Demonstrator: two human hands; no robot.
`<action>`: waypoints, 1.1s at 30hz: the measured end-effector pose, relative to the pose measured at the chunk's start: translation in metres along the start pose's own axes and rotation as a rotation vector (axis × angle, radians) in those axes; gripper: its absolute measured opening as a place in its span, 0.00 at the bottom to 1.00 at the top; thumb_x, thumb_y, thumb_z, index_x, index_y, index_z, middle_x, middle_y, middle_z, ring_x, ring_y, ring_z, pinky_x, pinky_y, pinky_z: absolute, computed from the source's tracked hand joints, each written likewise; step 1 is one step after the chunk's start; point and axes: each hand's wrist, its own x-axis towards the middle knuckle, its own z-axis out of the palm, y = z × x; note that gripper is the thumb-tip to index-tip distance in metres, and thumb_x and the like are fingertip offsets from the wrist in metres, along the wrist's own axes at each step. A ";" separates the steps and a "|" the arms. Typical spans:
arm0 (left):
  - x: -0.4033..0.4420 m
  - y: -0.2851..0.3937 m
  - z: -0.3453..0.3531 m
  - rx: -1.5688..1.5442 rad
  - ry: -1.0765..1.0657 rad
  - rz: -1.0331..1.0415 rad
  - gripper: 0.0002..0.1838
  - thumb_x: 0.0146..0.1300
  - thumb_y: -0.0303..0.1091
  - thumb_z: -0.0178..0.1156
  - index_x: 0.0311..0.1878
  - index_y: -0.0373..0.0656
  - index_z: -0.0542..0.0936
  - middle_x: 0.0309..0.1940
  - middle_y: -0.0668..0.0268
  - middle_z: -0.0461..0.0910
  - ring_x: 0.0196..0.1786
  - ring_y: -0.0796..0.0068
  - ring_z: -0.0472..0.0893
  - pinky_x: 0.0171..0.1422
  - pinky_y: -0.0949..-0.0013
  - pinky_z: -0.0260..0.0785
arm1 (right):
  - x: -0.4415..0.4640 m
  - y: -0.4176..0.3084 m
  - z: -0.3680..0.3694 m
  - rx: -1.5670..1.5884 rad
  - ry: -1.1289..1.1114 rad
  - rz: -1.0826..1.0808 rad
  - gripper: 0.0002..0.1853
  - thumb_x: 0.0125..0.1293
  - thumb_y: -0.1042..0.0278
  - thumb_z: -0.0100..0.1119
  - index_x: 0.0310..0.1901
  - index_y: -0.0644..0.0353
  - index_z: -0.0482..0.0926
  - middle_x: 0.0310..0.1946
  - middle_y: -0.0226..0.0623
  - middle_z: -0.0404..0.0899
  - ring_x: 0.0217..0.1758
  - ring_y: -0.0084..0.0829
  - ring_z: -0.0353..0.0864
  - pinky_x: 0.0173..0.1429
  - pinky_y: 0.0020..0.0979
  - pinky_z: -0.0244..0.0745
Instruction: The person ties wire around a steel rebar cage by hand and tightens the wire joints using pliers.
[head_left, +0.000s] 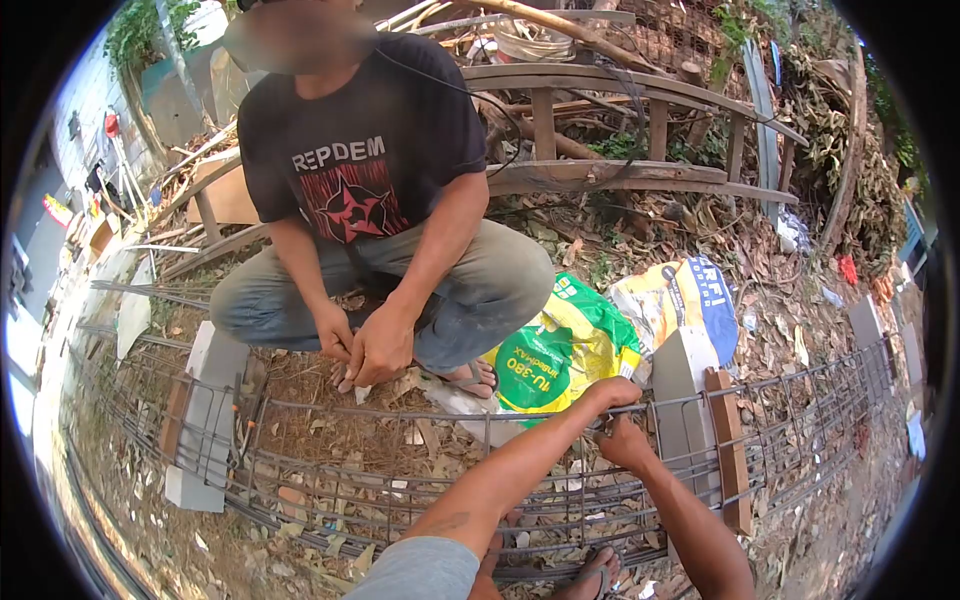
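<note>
Grey sleeve [425, 572]: cut off at the bottom edge.
Left hand [612, 393], right hand [627, 443]: held at the steel cage [487, 416]; fingers partly hidden, grip cannot be told.
Steel cage: stretched across, before the green sack [548, 358].
Green sack: crumpled, contents hidden.

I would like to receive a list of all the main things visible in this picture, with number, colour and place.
Rebar cage: one, dark grey, across the foreground
Grey blocks: at least three, grey, left, right and far right along the cage
Brown strips: two, brown, beside the left and right blocks
Green sack: one, green and yellow, behind the cage
Printed sack: one, white, yellow and blue, beside the green one
Wooden frame: one, greyish brown, behind the sacks
Co-worker: one, black shirt, squatting behind the cage
Dry leaves: many, brown, on the ground
Left hand: one, bare, at the cage
Right hand: one, bare, just below it
</note>
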 end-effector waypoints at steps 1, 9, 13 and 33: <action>-0.004 0.003 0.000 -0.022 0.044 -0.002 0.22 0.58 0.42 0.56 0.42 0.31 0.87 0.42 0.45 0.87 0.41 0.52 0.88 0.45 0.50 0.78 | -0.002 -0.003 -0.003 0.002 -0.004 0.015 0.37 0.67 0.51 0.64 0.69 0.70 0.68 0.59 0.68 0.80 0.63 0.64 0.81 0.68 0.55 0.75; 0.012 -0.006 0.006 0.018 0.141 -0.041 0.26 0.56 0.49 0.59 0.47 0.37 0.89 0.47 0.47 0.88 0.47 0.51 0.88 0.50 0.53 0.78 | 0.001 -0.002 -0.007 0.139 -0.061 0.016 0.41 0.68 0.49 0.67 0.72 0.71 0.65 0.57 0.64 0.83 0.57 0.58 0.85 0.63 0.51 0.78; -0.001 -0.002 0.005 0.018 0.221 -0.042 0.26 0.56 0.51 0.60 0.47 0.40 0.89 0.47 0.48 0.89 0.47 0.50 0.88 0.51 0.54 0.78 | 0.003 0.002 -0.003 0.046 -0.033 0.005 0.41 0.70 0.48 0.67 0.69 0.75 0.64 0.44 0.56 0.90 0.43 0.49 0.92 0.55 0.46 0.82; -0.014 0.000 0.005 -0.147 0.300 0.059 0.22 0.55 0.42 0.61 0.48 0.38 0.89 0.50 0.46 0.88 0.54 0.48 0.88 0.61 0.55 0.79 | -0.011 -0.012 -0.012 -0.059 -0.046 0.041 0.45 0.69 0.42 0.64 0.67 0.81 0.64 0.49 0.73 0.84 0.55 0.69 0.84 0.60 0.60 0.77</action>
